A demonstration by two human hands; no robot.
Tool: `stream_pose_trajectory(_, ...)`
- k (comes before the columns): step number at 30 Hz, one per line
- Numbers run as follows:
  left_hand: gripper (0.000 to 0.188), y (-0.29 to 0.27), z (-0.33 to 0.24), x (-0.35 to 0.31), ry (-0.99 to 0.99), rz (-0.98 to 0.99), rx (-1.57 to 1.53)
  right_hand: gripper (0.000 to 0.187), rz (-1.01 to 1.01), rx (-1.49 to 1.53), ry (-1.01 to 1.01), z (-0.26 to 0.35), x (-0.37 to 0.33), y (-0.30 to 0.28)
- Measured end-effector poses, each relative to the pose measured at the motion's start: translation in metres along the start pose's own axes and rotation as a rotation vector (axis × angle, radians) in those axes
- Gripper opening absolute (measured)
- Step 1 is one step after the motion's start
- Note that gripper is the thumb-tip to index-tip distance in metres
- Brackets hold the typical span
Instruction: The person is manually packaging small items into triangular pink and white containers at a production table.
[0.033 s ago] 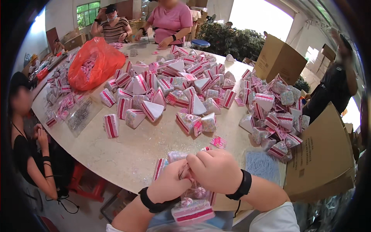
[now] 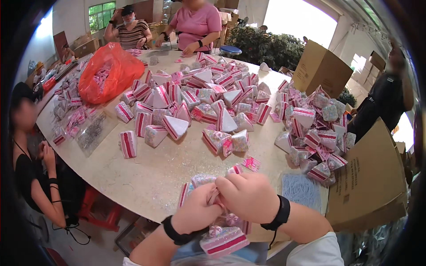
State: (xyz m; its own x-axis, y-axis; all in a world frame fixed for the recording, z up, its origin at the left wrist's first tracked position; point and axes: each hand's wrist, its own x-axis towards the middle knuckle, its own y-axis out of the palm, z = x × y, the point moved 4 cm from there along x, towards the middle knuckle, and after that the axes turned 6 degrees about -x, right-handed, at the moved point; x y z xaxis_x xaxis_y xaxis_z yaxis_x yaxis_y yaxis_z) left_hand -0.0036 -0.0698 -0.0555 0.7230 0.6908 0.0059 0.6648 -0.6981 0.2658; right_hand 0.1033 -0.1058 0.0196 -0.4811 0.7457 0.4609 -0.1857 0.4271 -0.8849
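Close together above the table's near edge, my left hand point(image 2: 195, 210) and my right hand point(image 2: 250, 197) are both closed, fingertips meeting. Something thin and pinkish shows between them, but the fingers mostly hide it. Just below hangs or rests a toy cake slice point(image 2: 224, 243), pink and white with a dark pink stripe and glittery top. Small striped candy-like balls point(image 2: 232, 219) sit on its upper side. Behind my hands, more glittery slices point(image 2: 203, 179) lie partly covered. A pink printed card point(image 2: 251, 163) lies flat beyond my right hand.
Many cake slices point(image 2: 220, 117) cover the table's middle, with another heap point(image 2: 313, 133) at right. A red plastic bag point(image 2: 108, 73) stands far left. Pale blue strings point(image 2: 301, 189) lie beside an open carton point(image 2: 368, 177). Co-workers sit or stand around the table.
The cake slice beneath my hands has shifted slightly to the right. Both hands keep nearly the same place and stay closed together.
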Motion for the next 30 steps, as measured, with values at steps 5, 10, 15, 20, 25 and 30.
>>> stream_pose_trajectory(5, 0.021, 0.005, 0.009, 0.003, 0.053, -0.015, 0.069, 0.034, 0.105, 0.326, 0.204, -0.006, -0.010, -0.008)
stream_pose_trajectory(10, 0.017, -0.001, 0.007, 0.001, -0.059, -0.056, -0.440, 0.035, 0.258, 0.720, 0.381, -0.019, -0.011, -0.012)
stream_pose_trajectory(15, 0.018, 0.007, 0.015, 0.001, -0.091, -0.070, -0.391, 0.032, 0.258, 0.801, 0.530, -0.019, -0.012, -0.013)
stream_pose_trajectory(20, 0.019, 0.010, 0.012, -0.001, -0.090, -0.103, -0.419, 0.038, 0.195, 0.708, 0.501, -0.013, -0.014, -0.010)
stream_pose_trajectory(25, 0.019, 0.012, 0.010, -0.002, -0.067, -0.131, -0.376, 0.039, 0.086, 0.655, 0.493, -0.008, -0.016, -0.012)
stream_pose_trajectory(30, 0.023, 0.011, 0.018, -0.001, -0.064, -0.111, -0.306, 0.036, 0.072, 0.656, 0.520, -0.004, -0.017, -0.011)
